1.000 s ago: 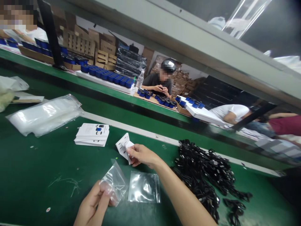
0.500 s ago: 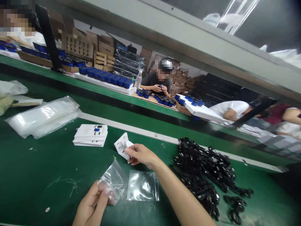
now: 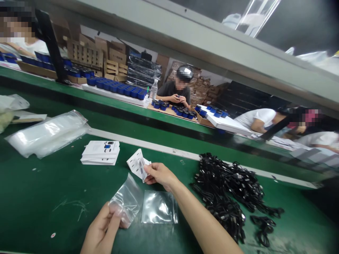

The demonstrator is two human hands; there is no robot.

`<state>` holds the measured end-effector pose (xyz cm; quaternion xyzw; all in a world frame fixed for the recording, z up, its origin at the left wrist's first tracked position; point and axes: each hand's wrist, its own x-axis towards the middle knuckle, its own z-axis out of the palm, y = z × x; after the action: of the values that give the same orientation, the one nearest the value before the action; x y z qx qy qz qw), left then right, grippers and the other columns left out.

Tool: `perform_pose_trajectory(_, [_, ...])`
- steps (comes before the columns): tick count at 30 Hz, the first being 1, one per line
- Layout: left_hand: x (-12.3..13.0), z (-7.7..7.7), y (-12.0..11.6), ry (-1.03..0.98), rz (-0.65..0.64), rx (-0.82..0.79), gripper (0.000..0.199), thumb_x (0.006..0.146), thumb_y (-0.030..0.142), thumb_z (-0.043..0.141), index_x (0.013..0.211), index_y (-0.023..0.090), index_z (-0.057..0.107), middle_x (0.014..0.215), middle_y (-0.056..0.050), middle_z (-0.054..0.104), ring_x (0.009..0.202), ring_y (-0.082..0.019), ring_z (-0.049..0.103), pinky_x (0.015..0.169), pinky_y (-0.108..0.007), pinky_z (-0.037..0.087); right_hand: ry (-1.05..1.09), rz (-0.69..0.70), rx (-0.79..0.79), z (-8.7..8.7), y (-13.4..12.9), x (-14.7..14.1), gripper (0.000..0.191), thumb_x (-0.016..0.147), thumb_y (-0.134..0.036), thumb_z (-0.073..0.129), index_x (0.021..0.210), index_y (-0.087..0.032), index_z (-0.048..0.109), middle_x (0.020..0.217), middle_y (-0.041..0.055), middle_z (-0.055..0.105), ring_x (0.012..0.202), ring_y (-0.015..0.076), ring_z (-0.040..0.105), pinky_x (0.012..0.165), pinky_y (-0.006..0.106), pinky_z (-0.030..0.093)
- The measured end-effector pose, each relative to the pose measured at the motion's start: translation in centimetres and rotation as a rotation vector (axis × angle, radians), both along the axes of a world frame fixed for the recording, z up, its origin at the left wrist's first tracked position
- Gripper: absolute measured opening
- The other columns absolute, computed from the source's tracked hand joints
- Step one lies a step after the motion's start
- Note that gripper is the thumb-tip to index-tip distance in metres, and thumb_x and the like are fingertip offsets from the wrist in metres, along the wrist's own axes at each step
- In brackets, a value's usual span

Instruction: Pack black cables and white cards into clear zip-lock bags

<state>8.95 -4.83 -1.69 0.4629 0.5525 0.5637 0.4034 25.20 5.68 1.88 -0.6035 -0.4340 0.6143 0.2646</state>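
— We're live over the green tabletop [image 3: 66, 187], and we see both hands busy. What does the left hand [image 3: 103, 225] have?

— We see it pinching a clear plastic bag [image 3: 129, 199] between thumb and fingers, near the bag's lower end, with the upper part tilted upward and crinkled.

— And the right hand [image 3: 158, 175]?

— Over here we catch thumb and fingers pinching a folded white leaflet [image 3: 136, 165] by its right side! Its panels stand partly open above the tabletop, showing small dark printed pictures, and it is apart from the bag in the left hand.

— We also spot a flat clear bag [image 3: 159, 208] lying below the right hand, beside the forearm.

— Left of the leaflet, we have a stack of white printed cards or leaflets [image 3: 100, 153], slightly fanned; we can't tell which. Farther left lies a large clear plastic package [image 3: 50, 132].

— Across to the right, we get a big heap of black cables [image 3: 225, 190], with a small cable bundle [image 3: 263, 229] just beside it.

— Beyond the white strip [image 3: 148, 144], we pick out a person in a dark cap [image 3: 178, 88] holding something small in both hands, behind rows of blue-and-black containers [image 3: 182, 112], near a clear bottle [image 3: 153, 90].
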Motion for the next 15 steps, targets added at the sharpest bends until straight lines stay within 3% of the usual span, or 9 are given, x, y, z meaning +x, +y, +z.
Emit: perform_pose_trajectory(15, [-0.3, 0.1, -0.3, 0.065, -0.037, 0.019, 0.042, 0.077, 0.063, 0.054, 0.073, 0.022, 0.062, 0.053, 0.004, 0.066, 0.047, -0.012, 0.061, 0.052, -0.018, 0.052, 0.069, -0.107, 0.088, -1.3, -0.6, -0.1, 0.023, 0.093, -0.035, 0.054, 0.098, -0.013, 0.061, 0.092, 0.0032, 0.064, 0.075, 0.0144, 0.063, 0.068, 0.032, 0.053])
